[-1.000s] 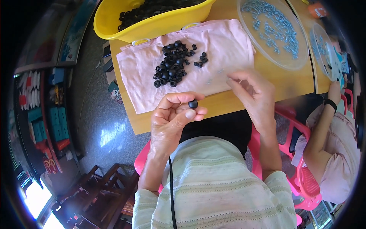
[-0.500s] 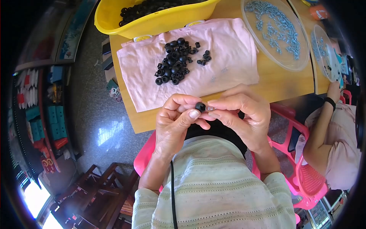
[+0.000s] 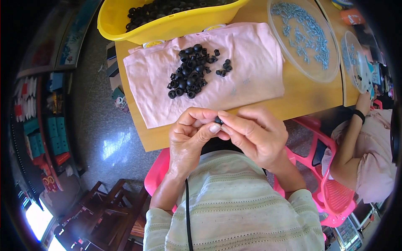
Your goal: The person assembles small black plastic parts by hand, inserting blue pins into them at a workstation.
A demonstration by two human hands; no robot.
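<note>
Over my lap, just off the table's front edge, a small hollow black rounded part (image 3: pixel 218 120) is pinched between the thumb and fingers of my left hand (image 3: pixel 186 138). My right hand (image 3: pixel 261 134) is closed against the same part, its thumb and index fingertip pressing on the right side. Both hands cover most of the part, and whatever is inside it is hidden. Beyond them, a folded pink cloth (image 3: pixel 255 54) carries a pile of similar black parts (image 3: pixel 188 75). A few smaller black pieces (image 3: pixel 225 69) lie right of the pile.
A yellow tub (image 3: pixel 180 23) full of black parts stands behind the cloth. At right, a clear round tray (image 3: pixel 282 54) holds many tiny bluish pieces; another clear tray (image 3: pixel 356 85) sits farther right. A person (image 3: pixel 356 154) sits there beside a pink plastic chair (image 3: pixel 335 196).
My right fingers have moved left onto the black part. The small clear piece they pinched beside its opening has gone out of sight. The left hand keeps its hold.
</note>
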